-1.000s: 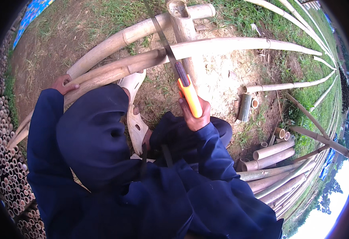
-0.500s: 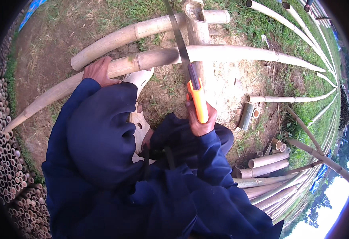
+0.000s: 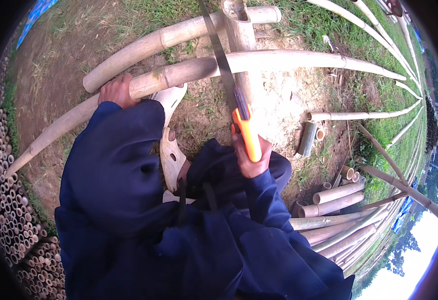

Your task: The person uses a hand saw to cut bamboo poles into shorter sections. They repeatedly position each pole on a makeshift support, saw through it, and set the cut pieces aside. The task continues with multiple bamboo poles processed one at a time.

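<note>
A long pale bamboo pole [image 3: 299, 58] lies crosswise in front of me. My left hand [image 3: 116, 91] is wrapped over it on the left, next to my bent knee. My right hand [image 3: 253, 159] is closed round the orange handle of a hand saw [image 3: 248, 131]. Its long dark blade runs away from me across the pole, right of a darkened patch. I cannot tell how deep the blade sits. Behind the pole lies another bamboo length [image 3: 179, 36], and a thick hollow bamboo piece [image 3: 241, 35] runs under the pole. My foot in a beige clog [image 3: 172, 152] is beneath me.
Cut bamboo stacks [image 3: 4, 185] show their round ends at the left. Short bamboo pieces [image 3: 338, 192] and long poles lie at the lower right. A short greenish tube [image 3: 307, 139] rests on the soil. More poles [image 3: 359, 116] stretch over grass on the right.
The saw and my right hand have drawn back slightly toward me. My left hand keeps its hold on the bamboo pole. The whole view has shifted a little.
</note>
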Motion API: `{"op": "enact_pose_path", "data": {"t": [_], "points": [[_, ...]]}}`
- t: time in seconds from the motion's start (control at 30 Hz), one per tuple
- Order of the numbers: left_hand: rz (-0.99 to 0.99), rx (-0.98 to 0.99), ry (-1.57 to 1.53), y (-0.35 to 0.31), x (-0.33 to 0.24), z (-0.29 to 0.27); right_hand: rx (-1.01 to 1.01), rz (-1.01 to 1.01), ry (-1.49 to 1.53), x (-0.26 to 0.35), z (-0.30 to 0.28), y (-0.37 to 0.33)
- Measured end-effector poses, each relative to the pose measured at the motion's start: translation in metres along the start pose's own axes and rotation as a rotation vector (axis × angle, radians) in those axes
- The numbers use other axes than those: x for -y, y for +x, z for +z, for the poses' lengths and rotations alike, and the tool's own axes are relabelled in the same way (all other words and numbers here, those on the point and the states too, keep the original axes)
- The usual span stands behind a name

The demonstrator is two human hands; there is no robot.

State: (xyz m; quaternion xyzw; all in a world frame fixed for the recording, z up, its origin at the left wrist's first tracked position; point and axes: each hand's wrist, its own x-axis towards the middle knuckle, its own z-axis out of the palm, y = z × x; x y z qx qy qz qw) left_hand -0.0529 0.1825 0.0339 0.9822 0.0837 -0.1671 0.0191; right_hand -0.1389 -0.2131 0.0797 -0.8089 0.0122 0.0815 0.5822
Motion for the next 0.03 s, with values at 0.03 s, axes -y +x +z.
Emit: {"op": "enact_pose_path", "data": {"t": [0.03], "points": [[0.012, -0.011, 0.002, 0.0036, -0.0025, -0.0044, -0.036, -0.04, 0.113, 0.0044, 0.0112, 0.0369]]}}
